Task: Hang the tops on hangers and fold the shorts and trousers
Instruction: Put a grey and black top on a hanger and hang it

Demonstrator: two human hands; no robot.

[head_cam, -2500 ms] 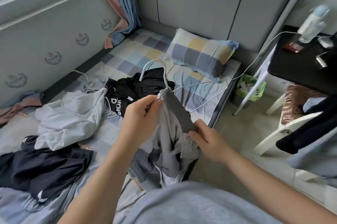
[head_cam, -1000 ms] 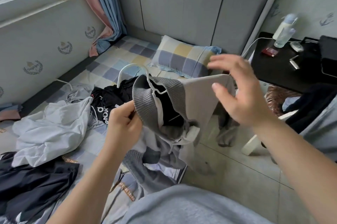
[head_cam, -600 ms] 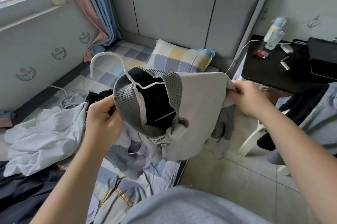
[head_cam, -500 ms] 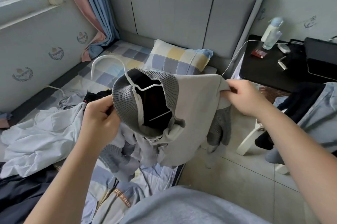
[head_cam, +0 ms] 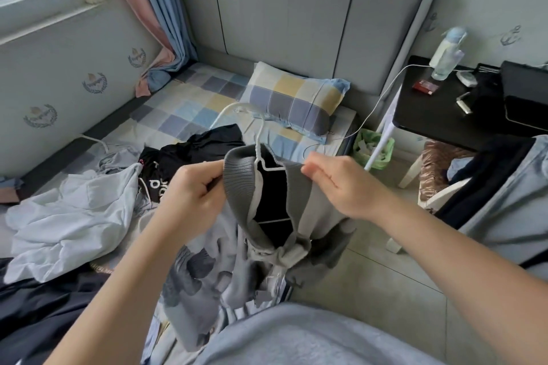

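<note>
I hold a grey knit top with a ribbed dark-grey collar up in front of me. A white hanger sits inside its neck, the hook sticking up out of the collar. My left hand grips the left side of the collar. My right hand pinches the right side of the collar near the shoulder. On the bed lie a black top with white lettering, a pale blue garment and dark clothing at the lower left.
The bed has a checked sheet and a checked pillow at the grey headboard. A black side table with a bottle stands right, a green-lined bin by the bed, and a chair draped with clothes at the right.
My right hand has let go of the top's outer edge and come in to pinch the collar. The top now hangs lower, with the hanger hook more upright.
</note>
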